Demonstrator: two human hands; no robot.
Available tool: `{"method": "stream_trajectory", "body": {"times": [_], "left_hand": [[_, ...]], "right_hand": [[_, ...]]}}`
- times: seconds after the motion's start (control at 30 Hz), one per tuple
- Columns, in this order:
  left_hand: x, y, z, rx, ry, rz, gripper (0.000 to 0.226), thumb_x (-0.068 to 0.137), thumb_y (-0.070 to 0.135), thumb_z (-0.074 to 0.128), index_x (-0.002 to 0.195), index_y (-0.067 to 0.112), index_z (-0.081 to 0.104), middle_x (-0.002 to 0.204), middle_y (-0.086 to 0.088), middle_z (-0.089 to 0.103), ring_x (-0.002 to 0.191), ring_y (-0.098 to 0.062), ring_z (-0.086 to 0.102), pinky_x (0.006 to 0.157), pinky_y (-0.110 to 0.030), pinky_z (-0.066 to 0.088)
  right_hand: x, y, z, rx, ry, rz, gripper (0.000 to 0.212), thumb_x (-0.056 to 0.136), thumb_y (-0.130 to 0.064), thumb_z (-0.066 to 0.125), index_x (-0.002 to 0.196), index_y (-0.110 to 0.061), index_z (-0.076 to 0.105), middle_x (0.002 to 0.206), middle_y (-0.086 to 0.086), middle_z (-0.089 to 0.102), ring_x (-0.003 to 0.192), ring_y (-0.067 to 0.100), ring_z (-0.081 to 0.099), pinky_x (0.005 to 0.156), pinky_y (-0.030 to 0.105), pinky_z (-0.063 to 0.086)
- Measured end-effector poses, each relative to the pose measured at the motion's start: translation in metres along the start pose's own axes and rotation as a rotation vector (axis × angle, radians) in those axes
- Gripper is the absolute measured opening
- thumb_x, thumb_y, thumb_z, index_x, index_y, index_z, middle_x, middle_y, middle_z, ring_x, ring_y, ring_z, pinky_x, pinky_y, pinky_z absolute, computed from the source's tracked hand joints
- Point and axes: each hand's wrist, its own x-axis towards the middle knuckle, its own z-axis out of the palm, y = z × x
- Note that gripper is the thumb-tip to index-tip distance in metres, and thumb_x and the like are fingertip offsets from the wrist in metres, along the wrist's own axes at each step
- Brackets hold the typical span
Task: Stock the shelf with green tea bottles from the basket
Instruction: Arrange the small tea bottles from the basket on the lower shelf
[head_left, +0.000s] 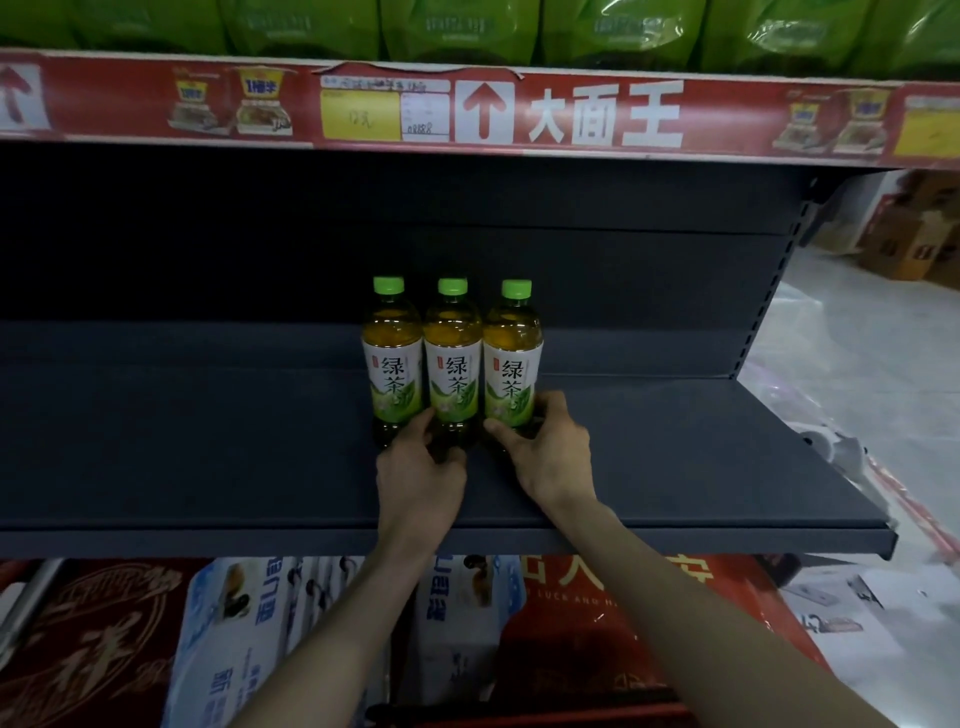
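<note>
Three green tea bottles stand upright in a tight row on the dark grey shelf (208, 441): a left bottle (392, 358), a middle bottle (453, 358) and a right bottle (513, 358), each with a green cap and a white-green label. My left hand (418, 478) wraps the base of the middle bottle, thumb between it and the left one. My right hand (548, 452) grips the base of the right bottle. The basket is out of view.
A red price strip (597, 111) edges the shelf above, which carries green bags (467, 26). Below the shelf lie boxed and bagged goods (249, 634). Cardboard boxes (904, 234) sit on the floor at the far right. The shelf ends at a perforated upright (769, 296).
</note>
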Motion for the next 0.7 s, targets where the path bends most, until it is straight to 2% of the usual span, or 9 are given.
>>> {"method": "stream_trajectory", "body": {"times": [0.1, 0.2, 0.27, 0.37, 0.5, 0.6, 0.63, 0.7], "left_hand": [[-0.005, 0.005, -0.006, 0.01, -0.048, -0.017, 0.053, 0.094, 0.005, 0.063, 0.145, 0.022, 0.058, 0.13, 0.008, 0.066, 0.119, -0.004, 0.057, 0.1, -0.02, 0.041], [-0.016, 0.015, -0.009, 0.027, -0.096, -0.012, 0.05, 0.096, 0.006, 0.064, 0.144, 0.017, 0.058, 0.127, 0.01, 0.064, 0.119, -0.009, 0.06, 0.096, -0.019, 0.042], [-0.029, 0.024, -0.011, 0.025, -0.115, 0.008, 0.046, 0.096, 0.007, 0.064, 0.141, 0.017, 0.06, 0.124, 0.011, 0.064, 0.115, -0.007, 0.061, 0.091, -0.015, 0.042], [-0.05, 0.035, -0.012, 0.035, -0.152, 0.025, 0.04, 0.095, 0.009, 0.064, 0.135, 0.017, 0.066, 0.119, 0.009, 0.068, 0.112, -0.007, 0.063, 0.093, -0.014, 0.043], [-0.091, 0.044, -0.018, 0.047, -0.278, -0.01, 0.03, 0.093, 0.014, 0.069, 0.121, 0.027, 0.072, 0.109, 0.013, 0.073, 0.105, -0.002, 0.067, 0.088, -0.012, 0.049], [-0.119, 0.044, -0.028, 0.128, -0.404, -0.031, 0.024, 0.093, 0.016, 0.07, 0.114, 0.027, 0.074, 0.105, 0.015, 0.073, 0.094, 0.003, 0.068, 0.078, -0.011, 0.054], [-0.13, 0.042, -0.031, 0.168, -0.447, -0.032, 0.023, 0.094, 0.017, 0.07, 0.114, 0.027, 0.075, 0.103, 0.017, 0.072, 0.094, 0.004, 0.067, 0.079, -0.01, 0.053], [-0.151, 0.036, -0.037, 0.254, -0.522, -0.017, 0.021, 0.095, 0.022, 0.069, 0.115, 0.026, 0.075, 0.104, 0.018, 0.071, 0.098, 0.005, 0.065, 0.087, -0.011, 0.05]], "right_hand": [[-0.008, -0.002, -0.006, 0.014, -0.04, -0.027, 0.058, 0.089, -0.036, 0.08, 0.137, -0.02, 0.052, 0.128, 0.002, 0.068, 0.12, 0.02, 0.064, 0.099, 0.032, 0.053], [-0.027, -0.002, -0.021, 0.016, -0.035, -0.053, 0.058, 0.093, -0.031, 0.077, 0.143, -0.016, 0.052, 0.135, 0.003, 0.065, 0.126, 0.018, 0.06, 0.1, 0.024, 0.047], [-0.044, 0.0, -0.036, 0.01, -0.035, -0.069, 0.052, 0.095, -0.029, 0.074, 0.141, -0.015, 0.055, 0.135, 0.004, 0.064, 0.126, 0.018, 0.06, 0.099, 0.022, 0.045], [-0.076, 0.008, -0.06, -0.042, -0.056, -0.118, 0.042, 0.096, -0.023, 0.071, 0.135, -0.015, 0.06, 0.129, 0.004, 0.068, 0.12, 0.018, 0.062, 0.096, 0.023, 0.047], [-0.127, 0.024, -0.091, -0.096, -0.16, -0.123, 0.034, 0.093, -0.014, 0.068, 0.128, -0.015, 0.065, 0.118, 0.0, 0.072, 0.11, 0.015, 0.067, 0.092, 0.021, 0.049], [-0.162, 0.037, -0.104, -0.169, -0.247, -0.152, 0.027, 0.088, -0.01, 0.067, 0.113, -0.021, 0.067, 0.1, -0.008, 0.071, 0.096, 0.013, 0.067, 0.079, 0.018, 0.043], [-0.171, 0.041, -0.106, -0.186, -0.283, -0.15, 0.025, 0.088, -0.01, 0.067, 0.109, -0.022, 0.067, 0.097, -0.008, 0.07, 0.093, 0.014, 0.066, 0.077, 0.019, 0.042], [-0.185, 0.05, -0.106, -0.209, -0.348, -0.153, 0.023, 0.088, -0.011, 0.067, 0.109, -0.02, 0.067, 0.099, -0.006, 0.071, 0.096, 0.016, 0.066, 0.081, 0.024, 0.047]]}}
